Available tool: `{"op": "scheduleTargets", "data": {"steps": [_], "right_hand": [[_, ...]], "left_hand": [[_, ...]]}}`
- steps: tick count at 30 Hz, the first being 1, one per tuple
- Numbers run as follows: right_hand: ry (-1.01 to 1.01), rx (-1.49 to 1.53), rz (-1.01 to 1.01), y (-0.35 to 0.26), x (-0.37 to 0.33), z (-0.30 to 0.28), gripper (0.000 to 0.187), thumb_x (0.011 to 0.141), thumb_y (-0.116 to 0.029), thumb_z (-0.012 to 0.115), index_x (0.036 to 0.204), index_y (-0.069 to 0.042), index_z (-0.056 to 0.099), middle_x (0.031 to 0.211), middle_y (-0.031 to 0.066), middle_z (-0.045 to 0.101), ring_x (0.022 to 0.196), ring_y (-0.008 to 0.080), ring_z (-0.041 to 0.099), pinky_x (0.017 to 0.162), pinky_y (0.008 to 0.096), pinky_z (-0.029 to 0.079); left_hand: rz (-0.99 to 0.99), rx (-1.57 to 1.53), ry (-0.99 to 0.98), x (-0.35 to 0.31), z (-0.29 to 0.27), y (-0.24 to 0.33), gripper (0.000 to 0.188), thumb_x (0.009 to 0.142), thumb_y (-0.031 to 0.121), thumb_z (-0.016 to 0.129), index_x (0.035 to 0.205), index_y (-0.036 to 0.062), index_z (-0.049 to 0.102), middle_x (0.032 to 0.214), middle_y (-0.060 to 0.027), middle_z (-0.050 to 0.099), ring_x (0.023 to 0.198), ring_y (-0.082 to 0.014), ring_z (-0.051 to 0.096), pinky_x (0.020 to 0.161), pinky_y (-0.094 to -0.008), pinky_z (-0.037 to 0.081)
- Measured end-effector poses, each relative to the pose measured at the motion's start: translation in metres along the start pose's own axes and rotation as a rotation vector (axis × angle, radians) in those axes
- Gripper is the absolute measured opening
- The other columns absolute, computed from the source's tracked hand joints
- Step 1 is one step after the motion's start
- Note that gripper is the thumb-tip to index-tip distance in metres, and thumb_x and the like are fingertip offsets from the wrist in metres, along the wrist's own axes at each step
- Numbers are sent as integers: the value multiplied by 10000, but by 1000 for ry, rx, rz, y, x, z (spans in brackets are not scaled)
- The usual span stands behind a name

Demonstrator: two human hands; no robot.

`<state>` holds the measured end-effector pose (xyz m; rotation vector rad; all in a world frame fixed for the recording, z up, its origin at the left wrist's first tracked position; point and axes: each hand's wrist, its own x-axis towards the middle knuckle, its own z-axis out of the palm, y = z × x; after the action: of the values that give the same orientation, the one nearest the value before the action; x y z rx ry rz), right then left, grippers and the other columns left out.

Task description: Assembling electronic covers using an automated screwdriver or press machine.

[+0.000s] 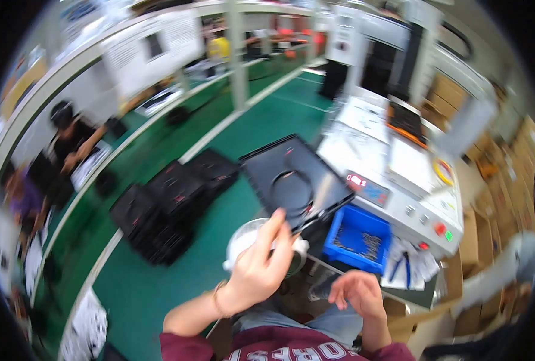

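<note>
While the left hand [260, 265] grips the black panel's [294, 180] near edge, green floor [159, 283] lies open leftward.

This is a factory: green floor [159, 289], black trays [171, 204] stacked left, a grey machine [394, 186] with buttons right.

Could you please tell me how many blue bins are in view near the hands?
1: a blue bin sits just right of the black tray held by the left hand, above the right hand. Others may be hidden.
</note>
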<state>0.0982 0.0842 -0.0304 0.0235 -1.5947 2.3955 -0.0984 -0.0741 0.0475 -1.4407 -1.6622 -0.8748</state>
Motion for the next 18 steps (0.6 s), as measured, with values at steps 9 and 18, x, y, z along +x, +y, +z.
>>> {"op": "scheduleTargets", "data": {"steps": [9, 18], "right_hand": [[302, 219, -147, -34, 7, -7, 427, 1026, -270, 339, 1299, 39, 451, 1141, 159, 620, 941, 242, 640, 815, 374, 526], [268, 251, -215, -21, -16, -23, 410, 1015, -226, 378, 1319, 45, 430, 1142, 125, 618, 970, 211, 630, 811, 363, 527]], "left_hand": [[256, -218, -149, -29, 23, 43, 160, 772, -22, 695, 825, -127, 585, 1031, -310, 619, 760, -273, 684, 602, -272, 559], [-854, -1250, -255, -16, 38, 51, 748, 857, 21, 584, 1436, -4, 111, 1324, -159, 285, 1094, -248, 494, 886, -308, 434]]}}
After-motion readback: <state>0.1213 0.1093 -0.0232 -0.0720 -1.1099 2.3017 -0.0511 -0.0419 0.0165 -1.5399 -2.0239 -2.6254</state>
